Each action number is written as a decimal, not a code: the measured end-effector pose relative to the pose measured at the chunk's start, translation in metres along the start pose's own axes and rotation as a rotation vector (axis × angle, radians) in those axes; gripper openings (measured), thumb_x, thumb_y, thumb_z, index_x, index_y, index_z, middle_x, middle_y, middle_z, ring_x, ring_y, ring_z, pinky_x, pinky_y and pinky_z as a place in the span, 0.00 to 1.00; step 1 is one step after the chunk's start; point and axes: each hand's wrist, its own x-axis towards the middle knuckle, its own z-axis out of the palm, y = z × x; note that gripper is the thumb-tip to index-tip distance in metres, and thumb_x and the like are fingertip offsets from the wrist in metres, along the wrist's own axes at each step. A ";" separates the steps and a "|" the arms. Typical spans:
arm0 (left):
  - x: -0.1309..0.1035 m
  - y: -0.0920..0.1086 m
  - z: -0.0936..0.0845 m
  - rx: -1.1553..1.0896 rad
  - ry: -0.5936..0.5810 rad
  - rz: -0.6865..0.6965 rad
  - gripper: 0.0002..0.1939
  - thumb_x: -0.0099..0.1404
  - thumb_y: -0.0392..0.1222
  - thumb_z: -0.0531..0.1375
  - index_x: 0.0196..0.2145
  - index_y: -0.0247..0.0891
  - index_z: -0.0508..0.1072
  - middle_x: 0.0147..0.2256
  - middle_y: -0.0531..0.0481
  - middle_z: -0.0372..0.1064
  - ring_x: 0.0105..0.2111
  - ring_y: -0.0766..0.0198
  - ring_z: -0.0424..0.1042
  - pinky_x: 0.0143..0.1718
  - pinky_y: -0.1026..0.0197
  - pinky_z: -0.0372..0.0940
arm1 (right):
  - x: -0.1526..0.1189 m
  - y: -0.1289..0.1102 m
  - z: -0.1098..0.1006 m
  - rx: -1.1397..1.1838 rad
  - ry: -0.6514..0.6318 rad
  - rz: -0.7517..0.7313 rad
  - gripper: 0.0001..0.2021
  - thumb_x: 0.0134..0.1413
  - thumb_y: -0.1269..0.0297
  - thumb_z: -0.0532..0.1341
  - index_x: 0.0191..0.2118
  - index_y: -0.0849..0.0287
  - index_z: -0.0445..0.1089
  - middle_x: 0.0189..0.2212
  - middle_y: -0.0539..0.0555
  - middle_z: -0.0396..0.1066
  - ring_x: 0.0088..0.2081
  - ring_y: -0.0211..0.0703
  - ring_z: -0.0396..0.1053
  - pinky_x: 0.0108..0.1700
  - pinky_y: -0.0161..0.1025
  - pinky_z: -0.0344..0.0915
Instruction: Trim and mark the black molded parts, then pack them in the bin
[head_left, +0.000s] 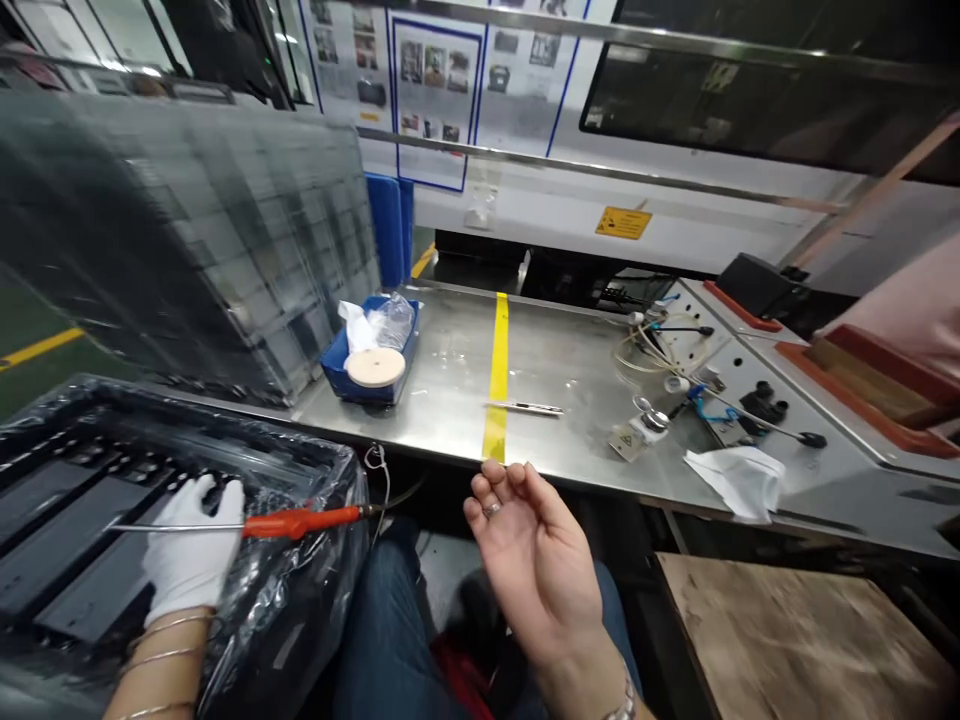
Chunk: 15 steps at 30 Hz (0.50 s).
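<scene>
My left hand, in a white glove, is over the plastic-lined bin at the left, thumb and fingers apart, close above dark grey flat parts. The thin nozzle of an orange air gun crosses in front of the glove; no fingers are seen wrapped round it. My right hand, bare with a ring, is palm up before the table's front edge. Its fingers are curled with the tips together; anything between them is too small to name. A pen lies beyond it across yellow tape.
The metal table carries a blue tray with a round disc and plastic bags, a small metal fixture, a white cloth and a tubed machine. Wrapped stacked trays stand left; a wooden board is lower right.
</scene>
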 end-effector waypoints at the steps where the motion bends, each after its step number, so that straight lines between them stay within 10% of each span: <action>1: 0.000 0.000 0.000 -0.005 -0.002 -0.001 0.26 0.65 0.45 0.56 0.54 0.23 0.71 0.60 0.33 0.64 0.62 0.48 0.62 0.64 0.49 0.56 | 0.002 0.001 -0.004 -0.004 -0.010 0.002 0.10 0.40 0.61 0.75 0.27 0.55 0.75 0.31 0.48 0.77 0.35 0.37 0.72 0.38 0.34 0.67; 8: -0.003 -0.004 0.003 -0.031 -0.005 0.023 0.29 0.63 0.47 0.54 0.55 0.22 0.71 0.59 0.32 0.65 0.62 0.47 0.62 0.64 0.49 0.54 | -0.011 0.004 -0.004 -0.077 -0.099 -0.072 0.16 0.41 0.56 0.75 0.20 0.58 0.70 0.22 0.45 0.66 0.28 0.33 0.63 0.35 0.33 0.66; 15: -0.004 -0.003 0.000 -0.069 -0.008 0.080 0.30 0.64 0.50 0.52 0.53 0.21 0.71 0.59 0.27 0.64 0.62 0.42 0.61 0.63 0.42 0.55 | -0.019 0.009 -0.014 -0.649 -0.141 -0.332 0.16 0.46 0.52 0.70 0.25 0.54 0.65 0.27 0.46 0.67 0.30 0.37 0.64 0.36 0.36 0.65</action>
